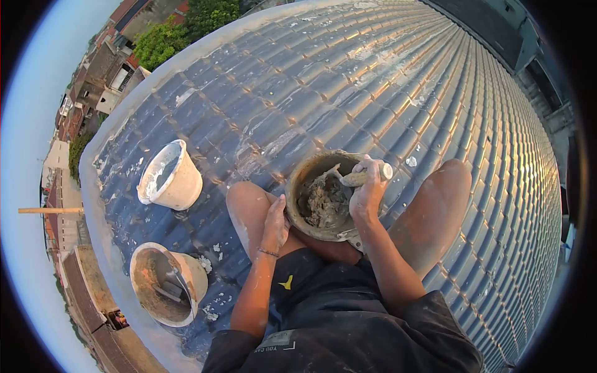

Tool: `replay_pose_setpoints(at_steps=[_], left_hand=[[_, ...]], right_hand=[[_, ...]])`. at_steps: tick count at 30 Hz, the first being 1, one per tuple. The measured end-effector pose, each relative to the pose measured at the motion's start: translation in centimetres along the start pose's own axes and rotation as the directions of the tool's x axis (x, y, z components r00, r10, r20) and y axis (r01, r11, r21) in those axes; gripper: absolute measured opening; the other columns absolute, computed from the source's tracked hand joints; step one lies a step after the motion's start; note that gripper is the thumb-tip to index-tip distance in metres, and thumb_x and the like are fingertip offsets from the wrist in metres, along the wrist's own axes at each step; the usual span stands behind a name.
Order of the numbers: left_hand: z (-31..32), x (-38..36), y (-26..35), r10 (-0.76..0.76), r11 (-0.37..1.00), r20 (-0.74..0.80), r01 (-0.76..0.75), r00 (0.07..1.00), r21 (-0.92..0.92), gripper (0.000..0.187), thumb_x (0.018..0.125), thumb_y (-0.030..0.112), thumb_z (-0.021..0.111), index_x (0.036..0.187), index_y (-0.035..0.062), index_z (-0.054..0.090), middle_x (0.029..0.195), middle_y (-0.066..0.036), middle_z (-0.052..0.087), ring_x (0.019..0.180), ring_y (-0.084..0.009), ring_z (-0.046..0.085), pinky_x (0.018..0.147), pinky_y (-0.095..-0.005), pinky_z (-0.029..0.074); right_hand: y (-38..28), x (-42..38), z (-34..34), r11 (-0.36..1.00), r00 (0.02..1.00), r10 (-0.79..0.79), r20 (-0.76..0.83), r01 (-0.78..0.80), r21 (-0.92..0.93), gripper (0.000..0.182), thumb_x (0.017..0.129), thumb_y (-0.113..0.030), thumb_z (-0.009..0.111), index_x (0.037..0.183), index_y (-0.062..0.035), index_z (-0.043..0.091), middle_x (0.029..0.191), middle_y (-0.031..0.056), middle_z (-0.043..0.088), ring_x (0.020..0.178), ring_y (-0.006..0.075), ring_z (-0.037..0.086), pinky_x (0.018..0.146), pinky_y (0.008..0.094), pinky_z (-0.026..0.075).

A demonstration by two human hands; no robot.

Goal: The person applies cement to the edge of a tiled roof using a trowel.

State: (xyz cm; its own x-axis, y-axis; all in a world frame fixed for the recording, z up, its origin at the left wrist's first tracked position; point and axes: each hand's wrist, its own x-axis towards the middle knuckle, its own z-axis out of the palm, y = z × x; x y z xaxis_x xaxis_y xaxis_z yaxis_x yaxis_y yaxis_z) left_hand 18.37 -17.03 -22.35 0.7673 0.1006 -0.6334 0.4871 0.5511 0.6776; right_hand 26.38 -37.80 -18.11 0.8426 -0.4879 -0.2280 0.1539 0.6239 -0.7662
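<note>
Between my bent legs sits a bucket (313, 168) with thick grey mortar (324, 206) inside. My right hand (367, 194) is wrapped around the pale, crusted handle of a trowel (353, 179) over the bucket's right side. The trowel's metal neck reaches into the bucket, and its blade is largely covered by mortar. Against the bucket's left outer side, my left hand (275, 225) holds it steady, with some fingers out of sight. Grey smears mark both hands.
Glazed dark roof tiles (261, 93) slope around me, with pale flakes scattered on them. To my left stand a white bucket (183, 186) and a tilted, stained bucket (198, 276) with a flat tool inside. A cement-coated roof edge (93, 180) runs beyond them, above houses.
</note>
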Motion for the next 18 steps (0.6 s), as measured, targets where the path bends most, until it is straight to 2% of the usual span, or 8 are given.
replay_pose_setpoints(at_steps=[5, 7, 8, 10, 11, 13, 15, 18], left_hand=[[0.3, 0.1, -0.1, 0.07, 0.997, 0.002, -0.07, 0.998, 0.038, 0.038, 0.108, 0.03, 0.048, 0.132, 0.0008, 0.055, 0.13, -0.007, 0.063, 0.117, -0.0186, 0.061, 0.103, -0.0351, 0.051], [0.9, 0.6, -0.6, 0.234, 0.97, 0.007, -0.234, 0.972, 0.065, 0.04, 0.108, 0.031, 0.049, 0.131, -0.0007, 0.057, 0.126, -0.007, 0.064, 0.114, -0.0179, 0.061, 0.101, -0.0328, 0.05], [0.8, 0.5, -0.6, 0.225, 0.972, 0.003, -0.225, 0.974, 0.066, 0.04, 0.108, 0.031, 0.049, 0.131, -0.0007, 0.057, 0.126, -0.007, 0.064, 0.114, -0.0179, 0.061, 0.101, -0.0328, 0.05], [0.2, 0.4, 0.2, 0.036, 0.995, 0.012, -0.037, 0.999, 0.095, 0.042, 0.108, 0.032, 0.048, 0.132, -0.0009, 0.057, 0.125, -0.008, 0.065, 0.113, -0.0171, 0.061, 0.101, -0.0318, 0.049], [0.3, 0.4, 0.4, 0.037, 0.994, 0.011, -0.038, 0.999, 0.101, 0.042, 0.108, 0.032, 0.048, 0.132, -0.0009, 0.057, 0.125, -0.008, 0.065, 0.113, -0.0171, 0.061, 0.101, -0.0318, 0.049], [0.2, 0.6, 0.4, 0.071, 0.986, 0.068, -0.08, 0.995, 0.146, 0.045, 0.108, 0.035, 0.048, 0.133, -0.0012, 0.057, 0.125, -0.008, 0.065, 0.112, -0.0164, 0.061, 0.099, -0.0314, 0.049], [-0.4, 0.7, 0.3, 0.044, 0.984, 0.054, -0.053, 0.998, 0.168, 0.046, 0.108, 0.036, 0.047, 0.134, -0.0016, 0.056, 0.126, -0.008, 0.065, 0.112, -0.0168, 0.061, 0.099, -0.0315, 0.049], [-1.4, 1.0, 0.2, 0.064, 0.975, 0.064, -0.076, 0.996, 0.207, 0.048, 0.108, 0.037, 0.047, 0.134, -0.0021, 0.056, 0.127, -0.009, 0.065, 0.112, -0.017, 0.061, 0.099, -0.0317, 0.05]], right_hand=[[1.1, 0.3, 2.4, 0.993, 0.999, -0.01, -0.05, 0.004, -0.114, 0.017, 0.094, -0.016, 0.069, 0.084, -0.0095, 0.056, 0.077, -0.0008, 0.056, 0.071, 0.0077, 0.051, 0.068, 0.0251, 0.045], [1.6, -0.3, 3.3, 0.988, 0.999, -0.024, -0.034, 0.018, -0.154, 0.017, 0.095, -0.015, 0.069, 0.085, -0.0101, 0.056, 0.078, -0.0024, 0.055, 0.071, 0.0064, 0.049, 0.068, 0.0239, 0.045], [2.7, -0.4, 3.1, 0.983, 0.999, -0.023, -0.023, 0.018, -0.185, 0.018, 0.095, -0.014, 0.07, 0.085, -0.0103, 0.055, 0.079, -0.0037, 0.054, 0.072, 0.0052, 0.048, 0.067, 0.0231, 0.043], [3.4, -0.9, 3.4, 0.983, 0.997, 0.024, 0.067, -0.012, -0.182, 0.021, 0.093, -0.014, 0.07, 0.08, -0.0102, 0.055, 0.075, -0.0042, 0.053, 0.07, 0.0054, 0.047, 0.066, 0.0236, 0.041], [3.7, -1.1, 3.4, 0.979, 0.993, 0.037, 0.114, -0.013, -0.203, 0.022, 0.093, -0.015, 0.07, 0.078, -0.0103, 0.055, 0.074, -0.0036, 0.053, 0.07, 0.0063, 0.047, 0.067, 0.0244, 0.041], [3.7, -2.4, 3.2, 0.961, 0.945, 0.185, 0.269, -0.117, -0.249, 0.023, 0.091, -0.009, 0.071, 0.075, -0.0084, 0.054, 0.07, -0.0046, 0.052, 0.066, 0.0052, 0.046, 0.064, 0.0236, 0.042], [3.8, -3.9, 2.8, 0.942, 0.89, 0.179, 0.419, -0.031, -0.335, 0.021, 0.086, -0.005, 0.07, 0.075, -0.0083, 0.053, 0.072, -0.0038, 0.052, 0.068, 0.0056, 0.047, 0.066, 0.0244, 0.042], [2.6, -3.7, 1.8, 0.933, 0.806, 0.291, 0.515, -0.12, -0.341, 0.019, 0.084, -0.003, 0.07, 0.074, -0.007, 0.053, 0.073, -0.0026, 0.052, 0.069, 0.0068, 0.048, 0.067, 0.0252, 0.042]])
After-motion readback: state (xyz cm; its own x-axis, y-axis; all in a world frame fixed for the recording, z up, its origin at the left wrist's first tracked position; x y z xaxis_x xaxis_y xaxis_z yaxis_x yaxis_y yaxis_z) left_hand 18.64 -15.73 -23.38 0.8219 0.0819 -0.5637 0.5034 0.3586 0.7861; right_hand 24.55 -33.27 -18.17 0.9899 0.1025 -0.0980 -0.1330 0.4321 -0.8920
